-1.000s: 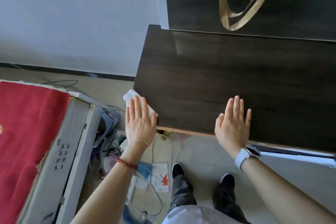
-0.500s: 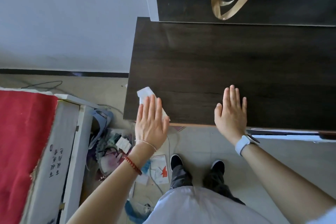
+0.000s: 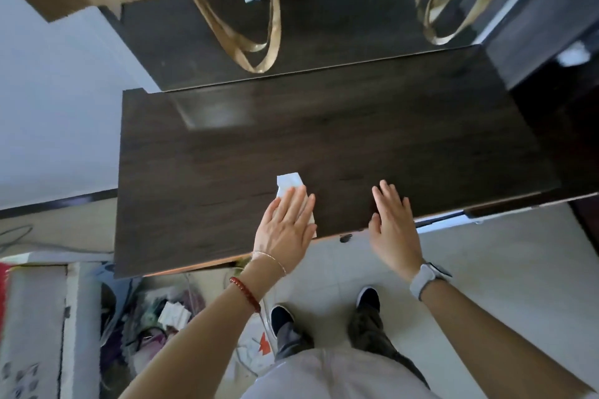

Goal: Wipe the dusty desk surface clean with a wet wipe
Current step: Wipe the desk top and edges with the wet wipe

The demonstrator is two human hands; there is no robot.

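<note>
A dark wood desk (image 3: 372,146) fills the middle of the view. My left hand (image 3: 287,225) lies flat with straight fingers on a white wet wipe (image 3: 289,185), pressing it onto the desk near the front edge. Only the wipe's far end and a sliver at the right of the hand show. My right hand (image 3: 393,223) rests flat and open on the desk's front edge, to the right of the wipe, holding nothing.
A raised dark shelf (image 3: 340,16) stands behind the desk, with tan bag handles (image 3: 256,42) hanging over it. A white wall (image 3: 48,107) is at the left. Clutter and cables (image 3: 162,311) lie on the floor below the desk's left corner. My feet (image 3: 282,317) stand on pale tiles.
My left hand has slid the wipe to the right along the front of the desk, from the left corner toward the middle. The right hand has stayed flat on the front edge.
</note>
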